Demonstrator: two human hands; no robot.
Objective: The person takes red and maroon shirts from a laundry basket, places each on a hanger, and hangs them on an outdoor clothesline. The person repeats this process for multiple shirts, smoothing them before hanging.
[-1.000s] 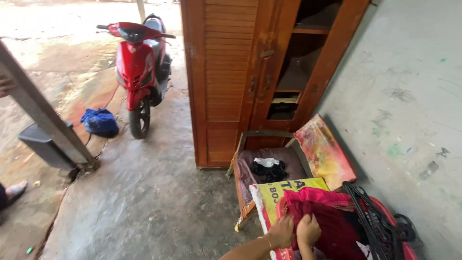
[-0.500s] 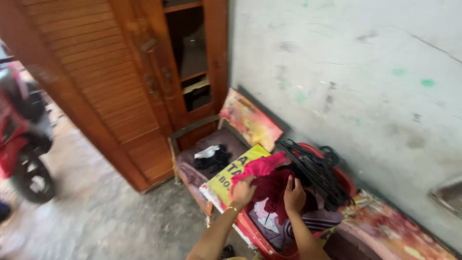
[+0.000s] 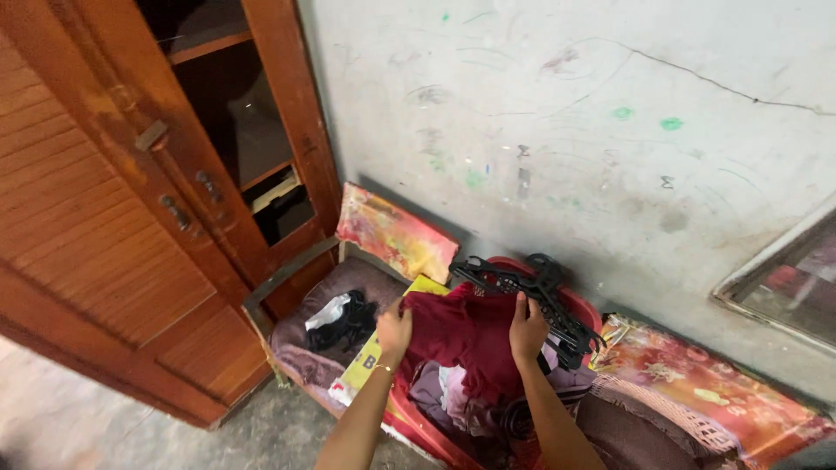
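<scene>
Quick count: two hands, left hand and right hand, both on one dark red cloth. One red basket under it, one bunch of black hangers (can't count singles, too tangled). One yellow sign, one black-and-white rag, two floral cushions, one wooden cupboard, one window corner.
</scene>
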